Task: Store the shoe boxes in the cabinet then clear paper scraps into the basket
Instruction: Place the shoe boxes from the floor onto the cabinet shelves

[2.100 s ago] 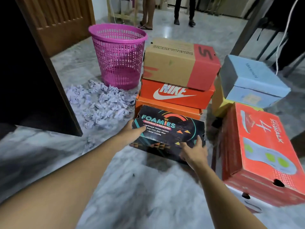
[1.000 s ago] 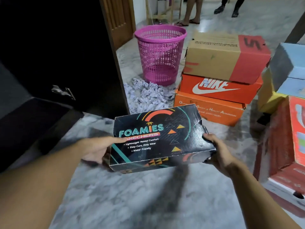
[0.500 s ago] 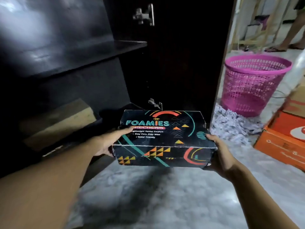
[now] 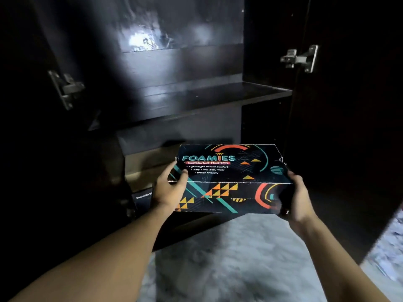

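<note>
I hold a black Foamies shoe box (image 4: 226, 179) with colourful shapes in front of the dark open cabinet (image 4: 196, 99). My left hand (image 4: 170, 188) grips its left end, thumb on the lid. My right hand (image 4: 296, 199) grips its right end. The box hovers level at the mouth of the lower compartment, under the cabinet's shelf (image 4: 218, 94). A few paper scraps (image 4: 390, 253) show at the right edge. The basket and the other shoe boxes are out of view.
Both dark cabinet doors stand open, the right door (image 4: 349, 127) close beside the box and the left door (image 4: 43, 149) at the left. Another dark box (image 4: 142, 197) lies low inside the cabinet at the left. Grey marble floor (image 4: 229, 258) lies below.
I lifted the box off the floor stack, turned left and carried it to the cabinet. It is now closer to the lower compartment, and the basket has left the view.
</note>
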